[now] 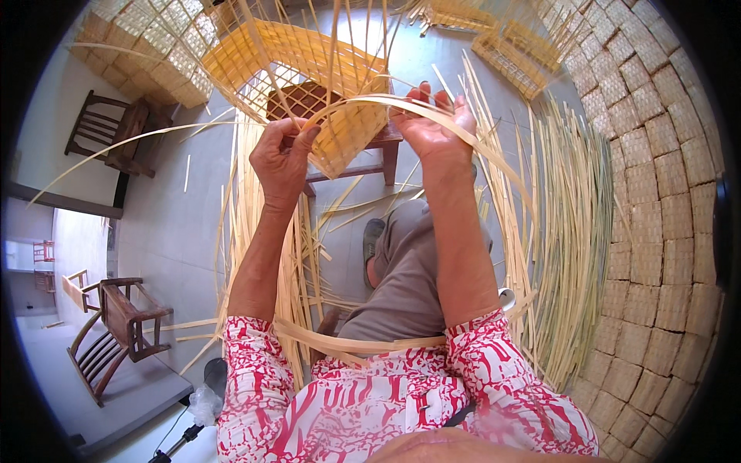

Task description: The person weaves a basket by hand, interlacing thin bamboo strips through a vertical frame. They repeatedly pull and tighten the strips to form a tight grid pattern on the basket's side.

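A long pale bamboo strip (374, 99) arches between my hands and trails down to the right. My left hand (282, 158) is closed, pinching it between thumb and fingers at the left corner of a woven yellow basket (347, 143). The basket has an open lattice and tall upright strands, and sits on a wooden stool (389, 158). My right hand (434, 133) is palm up with fingers apart and slightly curled; the strip runs across its fingers and thumb, apparently ungripped.
Long loose strips (571, 231) lie on the grey floor (162, 231) both sides of my legs. Stacked woven pieces (648, 231) line the right; more baskets (517, 58) lie behind. Wooden chairs (123, 324) stand at left, with a black pole (174, 440) at lower left.
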### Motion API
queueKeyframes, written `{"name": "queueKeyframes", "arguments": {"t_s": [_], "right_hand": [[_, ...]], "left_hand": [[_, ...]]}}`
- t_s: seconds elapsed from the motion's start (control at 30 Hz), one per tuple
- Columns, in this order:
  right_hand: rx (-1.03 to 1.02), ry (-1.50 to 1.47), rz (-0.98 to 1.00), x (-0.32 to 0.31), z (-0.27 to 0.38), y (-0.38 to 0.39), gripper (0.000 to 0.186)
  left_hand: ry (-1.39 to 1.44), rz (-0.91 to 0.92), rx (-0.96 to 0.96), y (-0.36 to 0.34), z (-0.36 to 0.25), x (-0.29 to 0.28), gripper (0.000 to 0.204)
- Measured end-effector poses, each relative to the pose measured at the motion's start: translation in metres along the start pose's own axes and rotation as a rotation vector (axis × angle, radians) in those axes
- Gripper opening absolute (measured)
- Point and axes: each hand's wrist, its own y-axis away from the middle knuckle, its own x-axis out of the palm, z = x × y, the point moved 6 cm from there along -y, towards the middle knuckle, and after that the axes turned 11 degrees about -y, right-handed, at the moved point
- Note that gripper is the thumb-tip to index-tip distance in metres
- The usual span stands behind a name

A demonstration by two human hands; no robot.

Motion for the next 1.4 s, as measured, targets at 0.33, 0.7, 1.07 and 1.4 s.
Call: {"name": "queueKeyframes", "arguments": {"t_s": [0.33, 0.7, 1.07, 1.4], "right_hand": [[-0.084, 0.203, 0.123, 0.009, 0.000, 0.008, 0.026], [-0.478, 1.024, 0.974, 0.049, -0.007, 0.040, 0.082], [-0.970, 1.862, 1.338, 0.035, -0.039, 0.012, 0.012], [-0.745, 1.970, 1.199, 0.022, -0.042, 0.009, 0.017]], "left_hand": [[-0.042, 0.041, -0.035, -0.001, 0.001, -0.001, 0.012], [-0.105, 0.498, -0.123, -0.022, -0.004, -0.016, 0.013], [-0.200, 0.824, -0.078, -0.038, 0.036, -0.109, 0.011], [-0.230, 0.080, 0.066, -0.011, 0.035, -0.125, 0.059]]}}
